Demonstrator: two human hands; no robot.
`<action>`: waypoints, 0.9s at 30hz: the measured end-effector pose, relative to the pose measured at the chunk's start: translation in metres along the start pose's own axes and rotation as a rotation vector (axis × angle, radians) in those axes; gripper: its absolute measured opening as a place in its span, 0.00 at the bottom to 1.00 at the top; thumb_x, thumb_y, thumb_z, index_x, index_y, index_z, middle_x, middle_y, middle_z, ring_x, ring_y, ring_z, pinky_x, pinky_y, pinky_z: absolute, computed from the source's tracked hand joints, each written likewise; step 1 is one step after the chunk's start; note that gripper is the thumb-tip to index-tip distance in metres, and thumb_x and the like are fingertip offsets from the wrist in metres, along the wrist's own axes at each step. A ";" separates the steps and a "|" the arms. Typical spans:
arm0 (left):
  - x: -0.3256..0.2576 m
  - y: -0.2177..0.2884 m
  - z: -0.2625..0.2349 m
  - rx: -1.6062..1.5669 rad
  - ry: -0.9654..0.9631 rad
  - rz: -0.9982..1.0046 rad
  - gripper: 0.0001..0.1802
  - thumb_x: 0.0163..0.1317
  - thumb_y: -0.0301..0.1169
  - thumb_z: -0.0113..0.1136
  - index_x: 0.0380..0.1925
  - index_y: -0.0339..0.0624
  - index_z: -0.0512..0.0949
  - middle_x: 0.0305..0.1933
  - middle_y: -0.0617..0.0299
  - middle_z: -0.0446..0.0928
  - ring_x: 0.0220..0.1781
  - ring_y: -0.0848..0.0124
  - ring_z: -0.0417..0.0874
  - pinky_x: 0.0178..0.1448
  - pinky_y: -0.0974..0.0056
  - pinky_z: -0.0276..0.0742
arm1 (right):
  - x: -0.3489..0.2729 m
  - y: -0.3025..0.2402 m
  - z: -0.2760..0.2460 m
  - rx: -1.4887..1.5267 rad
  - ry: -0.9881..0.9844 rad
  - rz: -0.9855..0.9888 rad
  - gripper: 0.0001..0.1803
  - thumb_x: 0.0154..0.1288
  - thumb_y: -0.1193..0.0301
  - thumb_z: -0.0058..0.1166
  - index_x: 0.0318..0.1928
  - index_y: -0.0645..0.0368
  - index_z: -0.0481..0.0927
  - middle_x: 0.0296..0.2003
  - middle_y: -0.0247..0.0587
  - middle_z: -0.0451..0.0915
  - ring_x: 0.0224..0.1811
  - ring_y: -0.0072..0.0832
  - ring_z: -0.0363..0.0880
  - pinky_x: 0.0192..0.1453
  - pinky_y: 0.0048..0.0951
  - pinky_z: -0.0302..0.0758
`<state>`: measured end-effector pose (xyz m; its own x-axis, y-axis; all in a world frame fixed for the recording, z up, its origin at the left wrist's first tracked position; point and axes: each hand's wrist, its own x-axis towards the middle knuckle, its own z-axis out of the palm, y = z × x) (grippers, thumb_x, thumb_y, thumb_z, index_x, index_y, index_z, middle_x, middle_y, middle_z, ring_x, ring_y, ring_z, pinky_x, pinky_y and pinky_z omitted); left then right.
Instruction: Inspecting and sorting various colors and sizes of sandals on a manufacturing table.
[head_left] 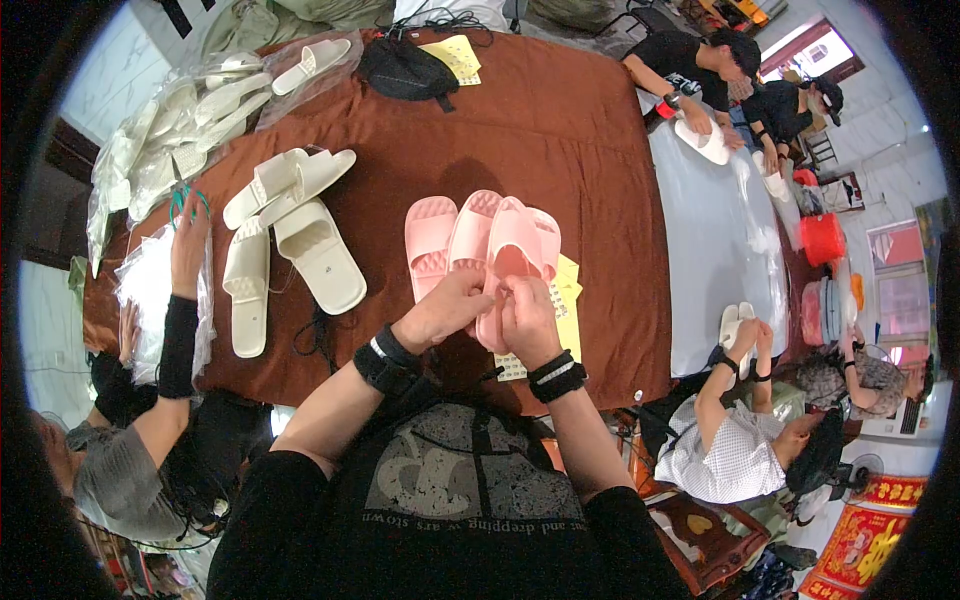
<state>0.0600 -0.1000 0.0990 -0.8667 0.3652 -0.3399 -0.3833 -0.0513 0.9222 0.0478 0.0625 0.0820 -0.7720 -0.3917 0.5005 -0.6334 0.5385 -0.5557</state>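
Head view: both hands working over the brown cloth-covered table (pixel 590 150). Held pink slipper (pixel 514 215) is sitting between them, centre, near the wearer's chest, toe end pointing away. Left hand (pixel 447 305) is gripping it from its left, thumb and fingers curling in at the edge. Right hand (pixel 528 318) is grasping it from the other side, fingertips meeting the left's below the strap; can't tell the exact pinch points, fingers are overlapping. Two pink slippers (pixel 430 238) are lying just left of it; another pink slipper (pixel 546 232) is showing partly behind, right. Yellow sheets (pixel 566 315) are lying beside the right hand. Off-white slippers (pixel 247 285) are resting further left, two of them overlapping. At far left, a co-worker's hand (pixel 188 245) is holding teal-handled scissors (pixel 184 204).
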 end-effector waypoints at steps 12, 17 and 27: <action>0.002 -0.009 -0.003 0.056 0.021 0.033 0.16 0.58 0.27 0.50 0.45 0.30 0.73 0.34 0.64 0.76 0.31 0.79 0.74 0.32 0.73 0.72 | -0.005 0.020 0.001 0.208 0.060 0.316 0.08 0.55 0.83 0.46 0.37 0.63 0.69 0.32 0.49 0.73 0.40 0.48 0.71 0.54 0.43 0.64; 0.000 -0.004 -0.003 -0.042 0.057 0.033 0.12 0.56 0.25 0.49 0.40 0.31 0.74 0.28 0.64 0.75 0.24 0.79 0.74 0.25 0.73 0.71 | -0.008 0.023 -0.005 0.363 0.074 0.409 0.08 0.56 0.83 0.46 0.37 0.64 0.69 0.34 0.48 0.74 0.41 0.41 0.73 0.50 0.35 0.69; -0.003 -0.005 -0.003 -0.172 0.063 0.004 0.14 0.58 0.26 0.49 0.43 0.31 0.73 0.34 0.62 0.76 0.31 0.77 0.78 0.31 0.73 0.76 | -0.015 0.011 -0.012 0.226 0.121 0.397 0.08 0.58 0.83 0.46 0.40 0.62 0.71 0.33 0.36 0.74 0.34 0.22 0.72 0.41 0.23 0.71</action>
<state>0.0637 -0.1041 0.0949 -0.8844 0.3062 -0.3522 -0.4241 -0.2124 0.8803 0.0532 0.0838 0.0762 -0.9537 -0.0916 0.2864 -0.2964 0.4480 -0.8435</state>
